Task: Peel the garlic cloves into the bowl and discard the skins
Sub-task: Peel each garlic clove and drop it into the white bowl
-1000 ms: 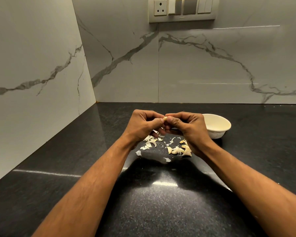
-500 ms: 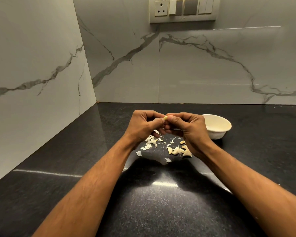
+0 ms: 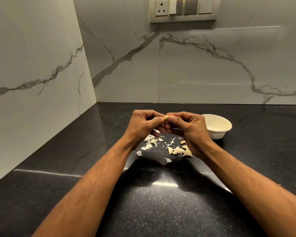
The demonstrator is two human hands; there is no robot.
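Two bare forearms are seen, no sleeves worn; fine hair is noted on both. Left hand (image 3: 142, 124) and right hand (image 3: 189, 127) are ungloved, with short nails.

Two hands (image 3: 166, 127), one bowl (image 3: 218, 126), one held garlic clove (image 3: 166, 117).

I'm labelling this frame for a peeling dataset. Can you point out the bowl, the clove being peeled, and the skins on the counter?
bowl (image 3: 228, 126): head view, right side of its rim.
clove (image 3: 166, 117): head view, pale tip showing between both thumbs.
skins (image 3: 150, 142): head view, scraps under the left wrist.
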